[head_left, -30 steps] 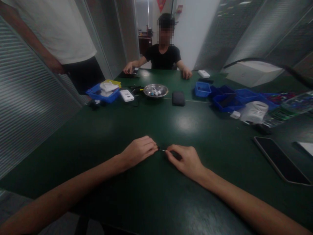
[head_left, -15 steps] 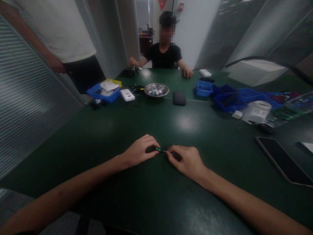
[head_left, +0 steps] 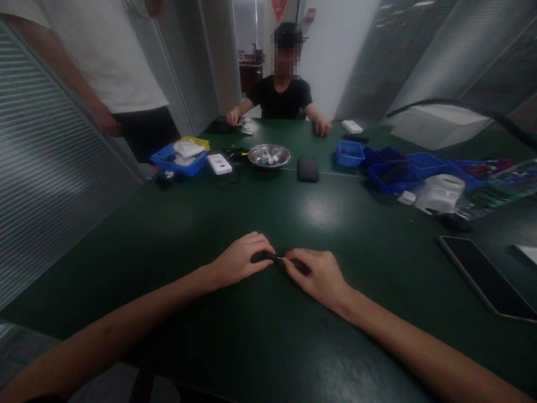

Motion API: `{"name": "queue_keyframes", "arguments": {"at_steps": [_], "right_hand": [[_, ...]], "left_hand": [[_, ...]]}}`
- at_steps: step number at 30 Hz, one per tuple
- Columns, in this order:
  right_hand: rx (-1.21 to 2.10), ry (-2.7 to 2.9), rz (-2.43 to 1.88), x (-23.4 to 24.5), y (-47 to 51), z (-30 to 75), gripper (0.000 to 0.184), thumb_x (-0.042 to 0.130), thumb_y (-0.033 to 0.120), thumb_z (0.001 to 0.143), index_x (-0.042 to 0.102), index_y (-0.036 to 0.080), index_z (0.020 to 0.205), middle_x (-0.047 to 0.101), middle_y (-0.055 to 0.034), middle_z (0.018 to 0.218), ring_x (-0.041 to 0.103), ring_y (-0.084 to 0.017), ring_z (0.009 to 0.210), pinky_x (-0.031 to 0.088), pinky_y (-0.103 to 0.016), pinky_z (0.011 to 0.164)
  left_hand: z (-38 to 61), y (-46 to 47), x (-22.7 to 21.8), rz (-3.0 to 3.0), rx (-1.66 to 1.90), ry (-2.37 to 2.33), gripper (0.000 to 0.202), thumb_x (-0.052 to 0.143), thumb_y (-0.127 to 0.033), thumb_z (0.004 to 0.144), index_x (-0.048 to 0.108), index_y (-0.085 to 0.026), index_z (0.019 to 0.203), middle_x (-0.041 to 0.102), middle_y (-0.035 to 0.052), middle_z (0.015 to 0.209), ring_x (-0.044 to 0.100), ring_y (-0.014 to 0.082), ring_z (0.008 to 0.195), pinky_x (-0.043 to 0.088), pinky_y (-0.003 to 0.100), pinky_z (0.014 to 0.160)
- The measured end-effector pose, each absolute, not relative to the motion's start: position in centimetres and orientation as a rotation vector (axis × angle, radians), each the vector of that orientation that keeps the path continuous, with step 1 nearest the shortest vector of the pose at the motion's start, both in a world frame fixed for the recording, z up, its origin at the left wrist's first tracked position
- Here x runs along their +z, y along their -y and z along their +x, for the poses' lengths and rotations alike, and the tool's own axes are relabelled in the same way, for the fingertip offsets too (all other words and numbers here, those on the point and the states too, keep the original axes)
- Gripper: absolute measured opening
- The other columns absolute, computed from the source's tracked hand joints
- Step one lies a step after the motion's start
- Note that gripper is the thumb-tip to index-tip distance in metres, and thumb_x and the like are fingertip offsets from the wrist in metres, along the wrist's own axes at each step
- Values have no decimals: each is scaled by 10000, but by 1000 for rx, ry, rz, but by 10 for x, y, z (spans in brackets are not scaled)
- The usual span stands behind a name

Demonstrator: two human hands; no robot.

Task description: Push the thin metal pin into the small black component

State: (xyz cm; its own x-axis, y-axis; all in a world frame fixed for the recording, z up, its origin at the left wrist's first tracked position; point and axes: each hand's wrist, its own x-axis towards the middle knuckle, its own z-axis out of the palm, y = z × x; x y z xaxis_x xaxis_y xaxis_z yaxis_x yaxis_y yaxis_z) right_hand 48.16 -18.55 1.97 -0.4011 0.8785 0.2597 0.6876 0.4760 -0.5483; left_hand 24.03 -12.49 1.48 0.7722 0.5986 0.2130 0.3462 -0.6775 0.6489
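Over the near middle of the green table [head_left: 268,218], my left hand [head_left: 242,256] pinches a small dark stick-like piece [head_left: 272,256] between thumb and fingertips. Opposite it, my right hand [head_left: 319,273] has its thumb and forefinger closed on the piece's thin, pale right-hand end. Only a short stretch of the piece shows between the two sets of fingertips, so its exact kind cannot be made out. Both hands rest low, close to the tabletop, almost touching each other.
Beyond my hands stand a round metal dish [head_left: 269,156] with small white parts and a black square case [head_left: 307,169]. Blue trays [head_left: 350,154] line the right; a phone [head_left: 486,274] lies nearer. Another blue tray [head_left: 184,167] and a white device [head_left: 219,164] are left. One person sits opposite; another stands left.
The green face on the small piece no longer shows clearly, and my right fingertips sit slightly further left. Across the table, the seated person's hand has shifted, with something pale beside it.
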Motion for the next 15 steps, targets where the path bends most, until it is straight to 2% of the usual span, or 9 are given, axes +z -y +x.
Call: {"name": "queue_keyframes", "arguments": {"at_steps": [15], "right_hand": [[414, 2324, -1317, 17, 183, 478, 249, 513, 341, 1053, 712, 208, 988, 716, -23, 818, 657, -141, 661, 427, -236, 618]], "left_hand": [[242, 125, 17, 2380, 516, -690, 175, 640, -276, 990, 690, -191, 1134, 650, 67, 1078, 568, 221, 1031, 448, 344, 904]]}}
